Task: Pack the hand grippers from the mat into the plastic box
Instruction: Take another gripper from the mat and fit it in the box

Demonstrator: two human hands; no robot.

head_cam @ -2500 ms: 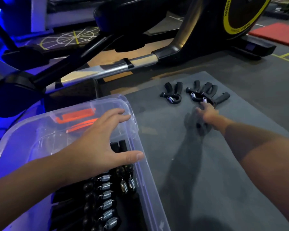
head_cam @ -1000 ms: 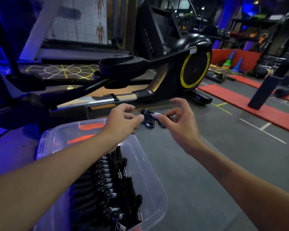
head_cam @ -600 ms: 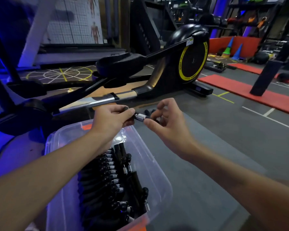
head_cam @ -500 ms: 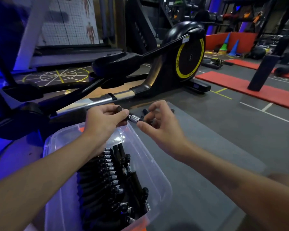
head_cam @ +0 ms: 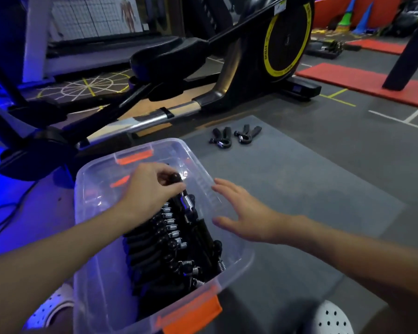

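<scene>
A clear plastic box (head_cam: 237,263) with orange latches stands on the floor in front of me, holding a row of several black hand grippers (head_cam: 155,242) with steel springs. My left hand (head_cam: 152,191) is inside the box, shut on a black hand gripper (head_cam: 185,197) at the row's far end. My right hand (head_cam: 241,210) hovers open over the box's right rim, holding nothing. Two groups of black hand grippers lie on the grey mat (head_cam: 299,189) beyond the box: one (head_cam: 221,138) to the left, the other (head_cam: 246,133) to the right.
A black elliptical trainer (head_cam: 227,68) with a yellow-ringed flywheel stands just behind the box and mat. Red mats (head_cam: 362,78) and a dark post (head_cam: 410,42) lie at the far right. White perforated shoes (head_cam: 331,319) show at the bottom edge.
The hand gripper held between both hands has passed to my left hand and gone down into the box. My right hand has let go and opened. The view has tilted downward.
</scene>
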